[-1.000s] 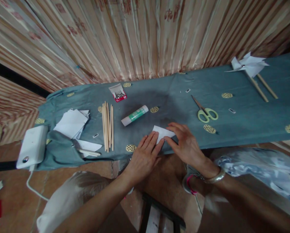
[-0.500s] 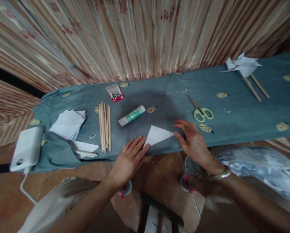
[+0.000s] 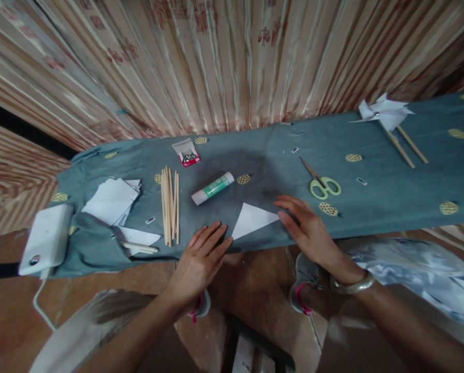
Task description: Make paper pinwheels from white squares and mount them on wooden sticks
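Note:
A white folded paper triangle (image 3: 252,221) lies near the front edge of the cloth-covered table. My left hand (image 3: 201,259) rests flat at its left corner, fingers extended, the index fingertip touching or beside the paper. At the right tip of the triangle is my right hand (image 3: 307,228), its thumb and index finger apart, the thumb at the paper's point. Behind the paper a green and white glue stick (image 3: 213,188) lies tilted. Scissors (image 3: 320,182) with light green handles are beyond my right hand.
Wooden sticks (image 3: 170,207) and a red box of metal pins (image 3: 187,153) lie left of the glue. Farther left are stacked white papers (image 3: 113,201) and a white power bank (image 3: 47,239). Paper pinwheels (image 3: 389,113) on sticks lie at the far right.
My left hand has slid slightly left, away from the paper's left corner. The right hand stays by the right tip. The whole view has shifted a little.

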Available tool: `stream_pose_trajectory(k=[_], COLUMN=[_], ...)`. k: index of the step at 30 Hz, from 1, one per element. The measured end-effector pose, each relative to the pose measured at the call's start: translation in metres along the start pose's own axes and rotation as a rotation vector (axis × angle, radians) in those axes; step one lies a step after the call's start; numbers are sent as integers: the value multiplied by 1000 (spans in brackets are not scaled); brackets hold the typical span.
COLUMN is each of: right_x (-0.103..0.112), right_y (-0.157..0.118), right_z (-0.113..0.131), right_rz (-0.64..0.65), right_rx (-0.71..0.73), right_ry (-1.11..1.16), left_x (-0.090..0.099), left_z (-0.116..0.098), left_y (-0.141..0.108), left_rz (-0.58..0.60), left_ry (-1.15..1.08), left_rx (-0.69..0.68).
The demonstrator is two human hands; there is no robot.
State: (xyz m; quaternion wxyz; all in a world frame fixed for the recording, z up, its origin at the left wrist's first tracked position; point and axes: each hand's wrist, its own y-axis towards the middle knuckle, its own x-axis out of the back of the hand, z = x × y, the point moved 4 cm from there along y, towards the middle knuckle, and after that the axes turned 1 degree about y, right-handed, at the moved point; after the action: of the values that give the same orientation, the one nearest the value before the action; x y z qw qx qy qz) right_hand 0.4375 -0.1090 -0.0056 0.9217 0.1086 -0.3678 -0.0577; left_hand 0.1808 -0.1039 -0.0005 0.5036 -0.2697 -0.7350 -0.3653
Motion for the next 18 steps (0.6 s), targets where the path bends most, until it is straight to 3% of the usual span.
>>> stream_pose_trajectory(k=[4, 7, 13, 18], right_x=[-8, -10, -6, 1], right_y=[3, 5, 7, 13], right_z=[2, 1, 9, 23], right_rz=[68, 74, 66, 31], right_rx=[-14, -42, -68, -33], right_ry=[5, 58, 163, 174], left_x=[8, 8, 1, -3], left_z=[0, 4, 13, 10], left_y=[12, 19, 34, 56], left_rz=[-37, -54, -73, -50], left_ry=[-103, -264, -816, -1229], left_rx=[56, 177, 607, 729])
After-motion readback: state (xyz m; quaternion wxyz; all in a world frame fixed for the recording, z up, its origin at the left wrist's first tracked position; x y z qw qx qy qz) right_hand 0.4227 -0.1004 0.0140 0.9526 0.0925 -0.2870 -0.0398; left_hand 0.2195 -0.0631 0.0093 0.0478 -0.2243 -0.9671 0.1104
